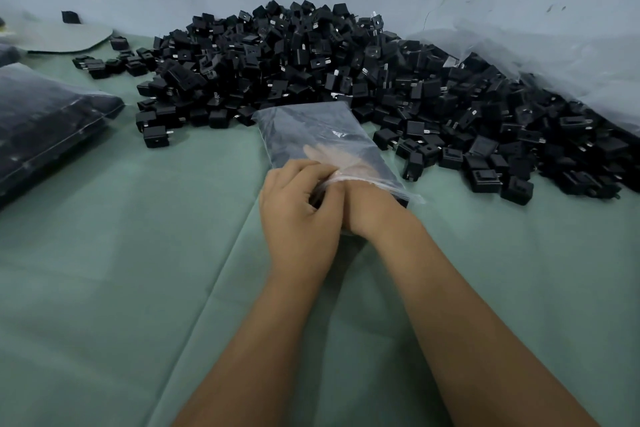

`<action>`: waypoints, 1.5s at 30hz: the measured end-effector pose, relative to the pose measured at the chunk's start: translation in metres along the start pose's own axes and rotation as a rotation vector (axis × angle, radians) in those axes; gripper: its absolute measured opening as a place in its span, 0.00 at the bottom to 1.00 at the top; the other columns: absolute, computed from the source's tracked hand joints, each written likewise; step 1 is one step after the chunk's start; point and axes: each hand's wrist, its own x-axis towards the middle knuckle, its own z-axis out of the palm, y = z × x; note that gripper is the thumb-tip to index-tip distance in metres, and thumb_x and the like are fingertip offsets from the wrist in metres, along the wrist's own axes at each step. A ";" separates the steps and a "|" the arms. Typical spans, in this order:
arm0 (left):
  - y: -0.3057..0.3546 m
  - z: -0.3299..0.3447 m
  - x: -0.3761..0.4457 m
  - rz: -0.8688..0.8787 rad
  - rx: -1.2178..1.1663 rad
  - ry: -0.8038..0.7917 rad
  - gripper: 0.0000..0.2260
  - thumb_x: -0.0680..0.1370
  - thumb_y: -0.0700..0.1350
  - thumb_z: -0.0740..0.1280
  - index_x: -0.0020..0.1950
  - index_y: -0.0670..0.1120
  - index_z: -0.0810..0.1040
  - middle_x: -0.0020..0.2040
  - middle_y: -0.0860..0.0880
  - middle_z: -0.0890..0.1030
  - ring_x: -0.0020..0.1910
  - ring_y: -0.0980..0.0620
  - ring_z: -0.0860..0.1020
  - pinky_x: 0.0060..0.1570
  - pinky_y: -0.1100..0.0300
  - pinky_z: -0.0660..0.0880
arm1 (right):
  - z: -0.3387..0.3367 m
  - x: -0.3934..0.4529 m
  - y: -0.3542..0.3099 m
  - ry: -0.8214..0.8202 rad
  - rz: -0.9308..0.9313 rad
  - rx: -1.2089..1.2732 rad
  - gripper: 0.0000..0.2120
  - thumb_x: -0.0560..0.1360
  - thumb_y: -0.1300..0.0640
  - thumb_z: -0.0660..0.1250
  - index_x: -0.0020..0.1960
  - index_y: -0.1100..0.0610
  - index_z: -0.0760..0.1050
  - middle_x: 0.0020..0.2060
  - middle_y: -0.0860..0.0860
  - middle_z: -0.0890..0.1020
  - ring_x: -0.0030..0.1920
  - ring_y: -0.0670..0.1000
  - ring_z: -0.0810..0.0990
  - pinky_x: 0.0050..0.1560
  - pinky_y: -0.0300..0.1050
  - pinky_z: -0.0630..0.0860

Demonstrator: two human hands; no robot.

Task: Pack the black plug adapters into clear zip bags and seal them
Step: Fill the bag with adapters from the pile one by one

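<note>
Your zip bag [322, 139] lies flat on the green cloth [138, 253], straight ahead of both wrists, its far closed end butting the foot of the adapter pile [346, 55]. Long axis runs away from you and leans a little: far end up-left, open mouth down-right, nearest your body.

Right hand [341, 159] is inside the bag through that mouth, fingers pushed forward and seen pale through the film. Whether they are spread or curled round an adapter you cannot tell (plastic blurs it). Dark shapes show inside the bag; their count is not readable.

Left hand [299, 204] sits at the mouth, just left of the right wrist and touching it, fingers curled and pinching the bunched lip of the bag to hold it open.

So both hands are at the near end, and the loose stock lies beyond and to the right of the bag. Judgement: the right hand has the shorter reach to the adapters just beside the bag's right edge, once withdrawn; the left is better placed to keep the mouth held.

Filled bags [45, 121] lie well apart at far left. A large clear sheet [554, 55] drapes the pile's right flank.

Sealing not yet begun on this bag, by the look of the open lip.
</note>
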 end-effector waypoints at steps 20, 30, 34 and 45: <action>-0.010 0.001 -0.001 -0.207 -0.088 -0.039 0.04 0.74 0.48 0.68 0.41 0.55 0.82 0.43 0.55 0.82 0.48 0.50 0.79 0.50 0.51 0.76 | 0.012 -0.080 0.071 1.158 0.535 0.278 0.18 0.73 0.61 0.61 0.63 0.59 0.75 0.58 0.57 0.74 0.57 0.57 0.73 0.56 0.51 0.70; -0.011 0.002 0.000 -0.255 -0.072 -0.057 0.05 0.74 0.47 0.69 0.40 0.56 0.81 0.42 0.56 0.82 0.45 0.58 0.79 0.47 0.58 0.76 | 0.023 -0.074 0.088 0.840 0.710 0.578 0.18 0.76 0.55 0.58 0.65 0.51 0.72 0.55 0.49 0.77 0.54 0.52 0.76 0.51 0.47 0.74; -0.010 0.000 -0.001 -0.246 -0.069 -0.070 0.06 0.74 0.47 0.69 0.38 0.58 0.80 0.42 0.56 0.81 0.41 0.61 0.77 0.43 0.64 0.71 | 0.024 -0.074 0.093 0.902 0.737 0.510 0.17 0.75 0.57 0.59 0.63 0.53 0.74 0.62 0.50 0.73 0.62 0.52 0.69 0.58 0.44 0.67; -0.007 -0.001 -0.002 -0.276 -0.072 -0.067 0.05 0.75 0.45 0.69 0.40 0.54 0.82 0.42 0.54 0.82 0.41 0.60 0.77 0.46 0.60 0.74 | 0.022 -0.076 0.092 0.855 0.714 0.715 0.17 0.75 0.55 0.59 0.64 0.49 0.72 0.61 0.45 0.73 0.61 0.51 0.73 0.63 0.54 0.71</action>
